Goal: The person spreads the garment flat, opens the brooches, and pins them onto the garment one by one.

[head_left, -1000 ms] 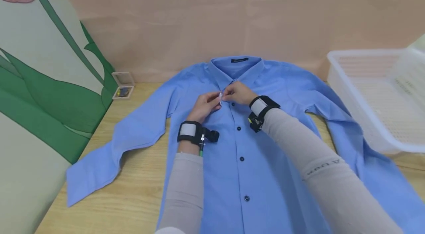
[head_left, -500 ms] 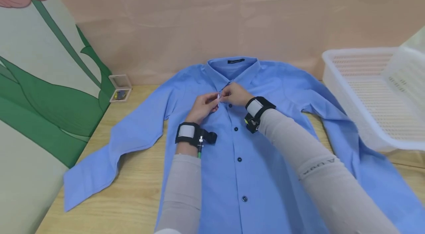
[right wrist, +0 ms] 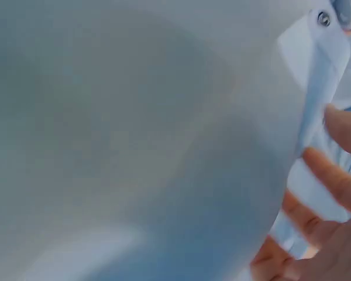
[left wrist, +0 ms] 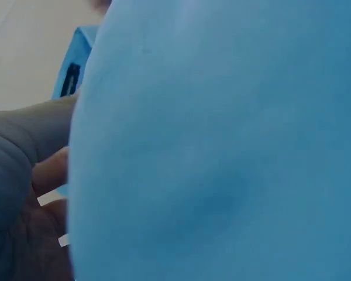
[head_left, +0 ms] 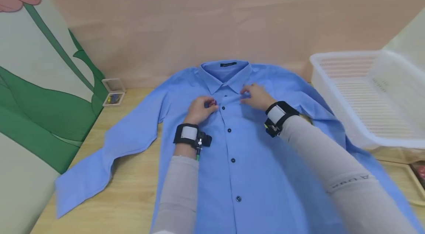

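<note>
A light blue button-up shirt lies front side up, its collar at the far end and its placket running toward me. Left of the placket, my left hand pinches a small reddish-purple thing between thumb and fingers at chest height; its kind is too small to tell. Raised cloth fills most of the left wrist view and hides the fingertips there. My right hand hovers at the other side of the chest, below the collar. In the right wrist view its fingers are spread beside the cloth, thumb apart.
A white slotted plastic basket stands to the right of the shirt. Back left, a small lidded case lies open with a blue and yellow item inside. A wooden tray shows at the right edge.
My right hand has let go of the spot where both hands met and moved right, its fingers spreading. The left hand keeps its pinch. The view has shifted slightly.
</note>
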The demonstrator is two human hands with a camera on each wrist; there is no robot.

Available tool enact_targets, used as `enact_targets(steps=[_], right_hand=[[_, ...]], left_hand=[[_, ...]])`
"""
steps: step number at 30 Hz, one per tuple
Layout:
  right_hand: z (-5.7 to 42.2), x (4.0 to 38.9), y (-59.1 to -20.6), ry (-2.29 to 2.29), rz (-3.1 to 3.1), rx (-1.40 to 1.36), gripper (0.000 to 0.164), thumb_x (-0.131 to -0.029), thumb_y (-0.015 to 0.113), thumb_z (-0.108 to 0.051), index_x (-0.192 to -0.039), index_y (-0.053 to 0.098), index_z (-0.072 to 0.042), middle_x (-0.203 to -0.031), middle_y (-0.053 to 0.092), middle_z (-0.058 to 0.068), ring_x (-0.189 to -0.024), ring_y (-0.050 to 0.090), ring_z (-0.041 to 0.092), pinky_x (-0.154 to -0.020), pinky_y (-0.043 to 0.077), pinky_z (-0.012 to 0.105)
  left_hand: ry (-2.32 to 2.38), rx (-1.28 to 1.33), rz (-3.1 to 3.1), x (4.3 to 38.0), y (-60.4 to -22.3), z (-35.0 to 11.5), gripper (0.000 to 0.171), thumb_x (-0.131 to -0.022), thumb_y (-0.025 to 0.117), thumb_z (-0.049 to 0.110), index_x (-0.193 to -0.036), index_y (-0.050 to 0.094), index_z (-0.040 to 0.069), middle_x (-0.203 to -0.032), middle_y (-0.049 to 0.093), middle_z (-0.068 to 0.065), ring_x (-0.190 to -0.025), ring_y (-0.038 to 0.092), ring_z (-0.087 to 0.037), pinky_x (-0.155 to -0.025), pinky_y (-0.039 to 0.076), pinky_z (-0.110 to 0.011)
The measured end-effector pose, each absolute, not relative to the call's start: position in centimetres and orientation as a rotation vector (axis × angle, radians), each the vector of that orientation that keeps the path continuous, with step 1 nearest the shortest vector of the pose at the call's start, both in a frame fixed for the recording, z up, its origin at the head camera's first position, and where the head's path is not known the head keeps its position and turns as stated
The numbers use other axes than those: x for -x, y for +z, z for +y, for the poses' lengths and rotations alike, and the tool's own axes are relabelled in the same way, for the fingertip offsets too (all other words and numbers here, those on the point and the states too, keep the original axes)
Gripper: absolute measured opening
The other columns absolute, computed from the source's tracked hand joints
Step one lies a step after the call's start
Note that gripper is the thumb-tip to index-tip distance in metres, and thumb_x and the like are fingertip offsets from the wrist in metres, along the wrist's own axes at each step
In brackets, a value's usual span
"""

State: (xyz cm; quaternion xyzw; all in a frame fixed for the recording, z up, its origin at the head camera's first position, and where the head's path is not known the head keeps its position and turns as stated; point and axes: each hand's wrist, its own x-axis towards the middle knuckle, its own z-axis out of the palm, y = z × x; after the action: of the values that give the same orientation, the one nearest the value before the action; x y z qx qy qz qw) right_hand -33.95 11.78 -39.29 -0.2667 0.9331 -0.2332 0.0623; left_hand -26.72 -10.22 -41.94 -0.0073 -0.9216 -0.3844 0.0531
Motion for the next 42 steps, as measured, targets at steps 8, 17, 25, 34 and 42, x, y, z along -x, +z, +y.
enact_targets(steps=[8,17,25,34,42], right_hand=[[17.0,32.5,-39.3,-0.407,2.775,0.665,0.06,-0.087,0.062,-0.028,-0.134,0.039,0.002,-0.133,0.038,0.033,-0.122,0.031,0.055,-0.1,0.026,0.063],[17.3,31.3,-38.5,-0.575,2.777,0.771,0.056,-0.089,0.06,-0.025,-0.135,0.04,-0.002,-0.137,0.04,0.025,-0.123,0.041,0.043,-0.1,0.034,0.056],[17.4,27.5,-36.2,-0.713,2.77,1.049,0.051,-0.091,0.059,-0.025,-0.133,0.045,0.0,-0.141,0.035,0.027,-0.132,0.03,0.042,-0.107,0.025,0.055],[18.0,25.1,-37.2,-0.673,2.745,1.024,0.064,-0.092,0.05,-0.046,-0.14,0.039,-0.005,-0.149,0.024,0.024,-0.136,0.012,0.05,-0.106,0.016,0.063],[17.7,23.2,-37.1,-0.672,2.731,1.001,0.064,-0.092,0.047,-0.05,-0.141,0.038,-0.009,-0.15,0.023,0.021,-0.135,0.011,0.051,-0.104,0.016,0.066]], left_hand=[[-0.953,-0.014,-2.954,26.9,-40.2,-8.6,0.045,-0.081,0.071,0.029,-0.12,0.061,0.008,-0.113,0.063,-0.009,-0.102,0.057,-0.024,-0.092,0.044,-0.036],[-0.768,0.013,-3.025,27.0,-40.3,-9.8,0.035,-0.076,0.075,0.025,-0.104,0.067,0.006,-0.098,0.063,-0.008,-0.088,0.057,-0.023,-0.082,0.045,-0.036],[-0.63,-0.045,-3.103,25.6,-38.2,-11.8,0.041,-0.084,0.066,0.032,-0.116,0.06,0.007,-0.105,0.062,-0.01,-0.093,0.058,-0.026,-0.084,0.047,-0.039],[-0.691,0.056,-3.14,19.6,-34.2,-9.5,0.052,-0.089,0.058,0.039,-0.132,0.05,0.012,-0.127,0.056,-0.009,-0.115,0.053,-0.026,-0.095,0.043,-0.041],[-0.822,0.05,-3.244,16.2,-34.6,-7.3,0.056,-0.09,0.058,0.039,-0.136,0.046,0.01,-0.137,0.049,-0.007,-0.127,0.044,-0.025,-0.104,0.037,-0.041]])
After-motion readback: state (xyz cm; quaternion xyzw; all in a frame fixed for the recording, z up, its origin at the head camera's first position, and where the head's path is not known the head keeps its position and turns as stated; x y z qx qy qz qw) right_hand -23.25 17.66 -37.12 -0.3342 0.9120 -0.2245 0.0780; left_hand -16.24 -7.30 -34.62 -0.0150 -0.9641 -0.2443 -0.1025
